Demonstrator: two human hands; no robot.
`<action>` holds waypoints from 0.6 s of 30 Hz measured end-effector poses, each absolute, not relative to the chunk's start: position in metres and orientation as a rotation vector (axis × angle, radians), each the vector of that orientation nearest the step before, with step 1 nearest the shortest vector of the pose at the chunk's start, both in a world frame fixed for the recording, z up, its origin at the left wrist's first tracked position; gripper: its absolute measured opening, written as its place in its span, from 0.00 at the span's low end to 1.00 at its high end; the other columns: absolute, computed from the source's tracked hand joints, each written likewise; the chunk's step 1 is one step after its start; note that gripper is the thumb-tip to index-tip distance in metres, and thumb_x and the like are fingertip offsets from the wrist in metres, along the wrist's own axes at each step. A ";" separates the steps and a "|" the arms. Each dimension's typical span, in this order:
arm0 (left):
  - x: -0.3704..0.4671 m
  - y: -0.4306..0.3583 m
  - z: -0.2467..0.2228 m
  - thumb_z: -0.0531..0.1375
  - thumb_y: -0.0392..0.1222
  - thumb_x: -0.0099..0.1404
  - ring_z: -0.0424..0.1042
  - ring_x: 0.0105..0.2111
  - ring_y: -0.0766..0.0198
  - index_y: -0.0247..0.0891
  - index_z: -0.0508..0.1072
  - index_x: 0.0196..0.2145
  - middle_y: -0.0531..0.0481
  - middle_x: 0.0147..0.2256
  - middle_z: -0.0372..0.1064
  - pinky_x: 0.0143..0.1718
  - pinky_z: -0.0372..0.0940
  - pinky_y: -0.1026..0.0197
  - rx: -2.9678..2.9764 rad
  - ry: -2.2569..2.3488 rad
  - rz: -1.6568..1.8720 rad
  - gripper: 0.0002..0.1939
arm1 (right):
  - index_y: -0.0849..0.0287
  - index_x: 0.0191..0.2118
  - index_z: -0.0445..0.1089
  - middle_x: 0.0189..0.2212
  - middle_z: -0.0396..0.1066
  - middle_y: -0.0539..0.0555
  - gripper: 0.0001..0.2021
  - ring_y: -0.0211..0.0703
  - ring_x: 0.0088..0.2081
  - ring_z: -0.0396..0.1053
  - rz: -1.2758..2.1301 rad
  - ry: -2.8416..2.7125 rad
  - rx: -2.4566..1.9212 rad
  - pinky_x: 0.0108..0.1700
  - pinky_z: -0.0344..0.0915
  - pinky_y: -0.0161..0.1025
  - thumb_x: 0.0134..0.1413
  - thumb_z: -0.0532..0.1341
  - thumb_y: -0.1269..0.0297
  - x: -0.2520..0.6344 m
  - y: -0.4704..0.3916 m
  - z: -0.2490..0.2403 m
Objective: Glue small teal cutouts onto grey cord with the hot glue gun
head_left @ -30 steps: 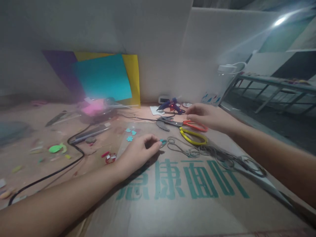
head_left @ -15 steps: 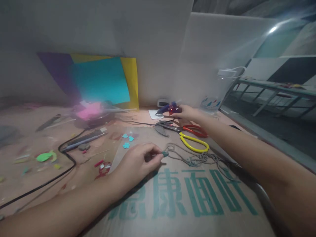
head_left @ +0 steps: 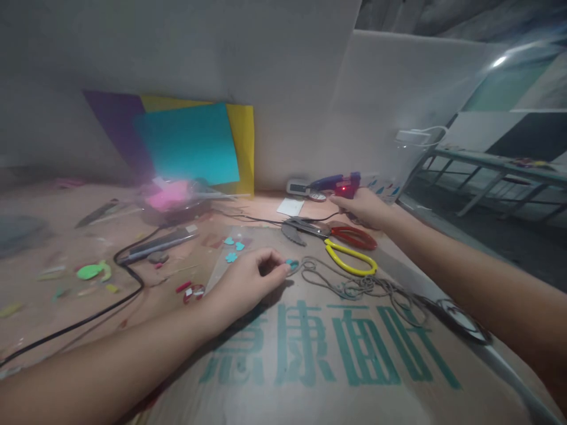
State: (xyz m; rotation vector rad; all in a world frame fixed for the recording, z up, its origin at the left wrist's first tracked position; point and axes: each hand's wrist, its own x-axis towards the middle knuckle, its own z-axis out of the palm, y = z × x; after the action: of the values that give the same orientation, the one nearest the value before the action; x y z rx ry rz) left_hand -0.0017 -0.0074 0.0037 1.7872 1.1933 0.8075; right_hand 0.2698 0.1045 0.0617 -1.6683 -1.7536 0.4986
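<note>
My left hand is closed in a pinch on a small teal piece. A grey-brown cord runs from that piece and lies in loose loops to the right. Farther back, the glue gun is in my right hand, its nozzle pointing left and a red light glowing on it. Scissors with one red and one yellow handle rest between my hands. Small teal cut-out shapes, one like a flower, lie beyond my left hand.
A white square and a small white device sit at the back. Coloured sheets lean on the wall. A black cable crosses the left side, among scraps. Pink material lies in clear plastic. Green characters mark the surface.
The glue gun has been lifted off the white square, upward and to the right, by my right hand. My left hand keeps its pinch, and the teal piece shows more. The view has shifted slightly.
</note>
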 end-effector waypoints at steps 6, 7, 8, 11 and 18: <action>-0.001 -0.005 0.001 0.57 0.47 0.60 0.66 0.21 0.69 0.37 0.65 0.27 0.55 0.23 0.67 0.22 0.58 0.68 1.624 1.141 0.875 0.10 | 0.57 0.42 0.74 0.38 0.77 0.56 0.16 0.50 0.41 0.74 0.569 -1.816 -1.477 0.41 0.70 0.42 0.55 0.58 0.53 0.253 0.024 0.055; 0.000 -0.004 0.001 0.57 0.46 0.60 0.66 0.22 0.69 0.37 0.65 0.27 0.55 0.23 0.68 0.22 0.58 0.68 1.620 1.132 0.883 0.10 | 0.56 0.41 0.75 0.38 0.77 0.55 0.16 0.49 0.41 0.74 0.558 -1.811 -1.460 0.43 0.70 0.43 0.55 0.58 0.51 0.252 0.011 0.051; -0.001 -0.004 0.002 0.57 0.45 0.60 0.66 0.22 0.69 0.37 0.65 0.26 0.55 0.23 0.67 0.22 0.58 0.68 1.622 1.125 0.894 0.10 | 0.55 0.40 0.75 0.38 0.77 0.54 0.16 0.49 0.41 0.74 0.578 -1.825 -1.434 0.45 0.69 0.44 0.54 0.58 0.51 0.252 0.000 0.046; -0.001 -0.003 0.004 0.57 0.45 0.59 0.64 0.22 0.70 0.37 0.65 0.24 0.55 0.22 0.66 0.22 0.57 0.69 1.635 1.131 0.923 0.10 | 0.55 0.36 0.76 0.35 0.77 0.54 0.16 0.50 0.38 0.75 0.599 -1.848 -1.491 0.44 0.71 0.46 0.52 0.60 0.48 0.254 -0.020 0.033; -0.001 -0.004 0.014 0.57 0.46 0.59 0.57 0.15 0.74 0.37 0.65 0.25 0.57 0.22 0.66 0.15 0.51 0.70 1.506 1.247 0.851 0.11 | 0.54 0.37 0.74 0.36 0.76 0.56 0.22 0.53 0.40 0.73 0.629 -1.861 -1.369 0.46 0.70 0.49 0.49 0.58 0.41 0.259 -0.022 0.011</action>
State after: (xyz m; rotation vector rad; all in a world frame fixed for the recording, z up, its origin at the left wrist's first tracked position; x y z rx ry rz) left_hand -0.0010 -0.0044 0.0136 1.5063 1.2466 0.8513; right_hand 0.2589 -0.0217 0.0112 -1.3693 -1.8613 0.6288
